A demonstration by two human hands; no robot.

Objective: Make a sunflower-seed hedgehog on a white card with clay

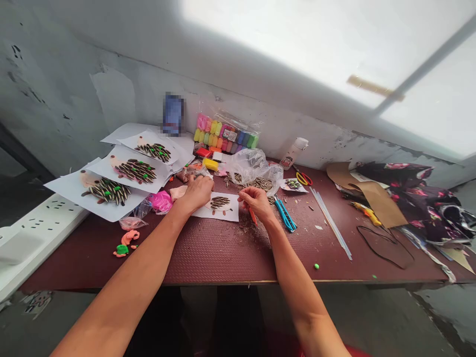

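Observation:
A small white card (226, 214) lies before me, bearing a hedgehog shape with rows of striped sunflower seeds (219, 202) as spines and small brown feet. My left hand (198, 192) reaches across the card's left side. Its curled fingers are at a clear plastic bag of brown clay (189, 172), and their tips are hidden. At the card's right edge, my right hand (257, 201) is closed in a pinch; whatever is between the fingertips is too small to make out. Just below that hand is an orange pen-like tool (253, 216).
Finished hedgehog sheets (136, 173) are stacked at left, near a white power strip (44, 223). Behind are clay packs (225, 134) and a bag of seeds (260, 182). Blue cutters (284, 214), scissors (303, 177), glue sticks (330, 223) and a yellow glue gun (366, 213) lie to the right.

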